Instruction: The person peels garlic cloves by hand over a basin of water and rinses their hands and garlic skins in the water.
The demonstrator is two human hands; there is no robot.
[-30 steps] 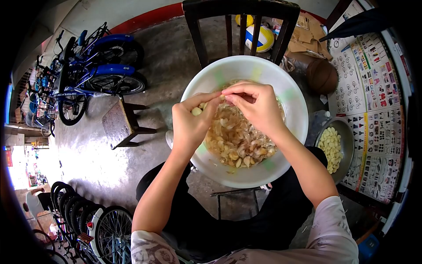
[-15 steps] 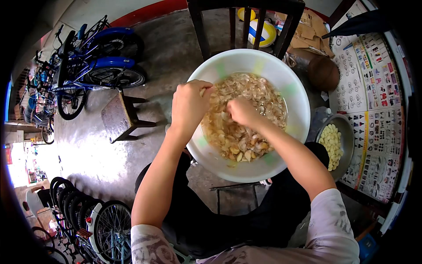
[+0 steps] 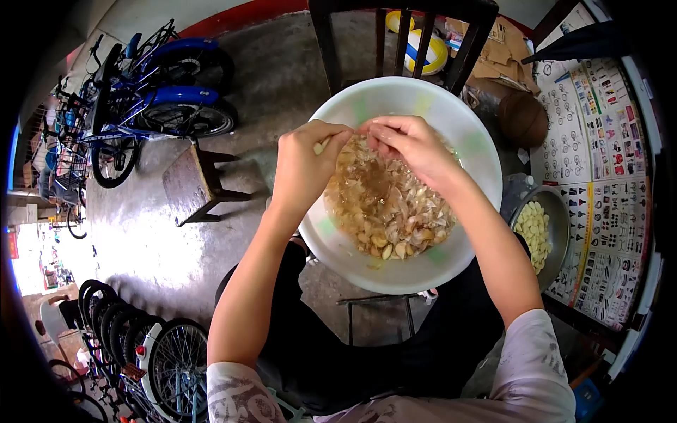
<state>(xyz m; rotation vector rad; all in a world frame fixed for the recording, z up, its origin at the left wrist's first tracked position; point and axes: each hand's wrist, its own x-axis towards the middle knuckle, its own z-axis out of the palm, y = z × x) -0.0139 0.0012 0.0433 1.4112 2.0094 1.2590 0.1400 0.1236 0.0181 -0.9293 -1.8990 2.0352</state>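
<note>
A wide white basin (image 3: 486, 176) holds water with loose garlic skins (image 3: 423, 201) floating in it. Unpeeled garlic cloves (image 3: 384, 247) lie along the near side of the water. Over the basin's left part, my left hand (image 3: 308, 158) is closed, a pale garlic clove (image 3: 321, 147) showing between thumb and fingers. My right hand (image 3: 412, 148) has come up beside it above the far half of the basin, its fingers bent together and their tips close to the left fingertips. Whatever my right fingers pinch is too small to make out.
A metal bowl of peeled garlic cloves (image 3: 534, 236) stands at right, by a sheet printed with pictures (image 3: 606, 190). Behind the basin is a dark wooden chair (image 3: 402, 10). To the left are a wooden stool (image 3: 189, 185) and blue bicycles (image 3: 176, 102); balls lie farther back.
My right hand has lifted out of the garlic skins and moved up beside my left hand. My left hand stays nearly in place, still holding the clove.
</note>
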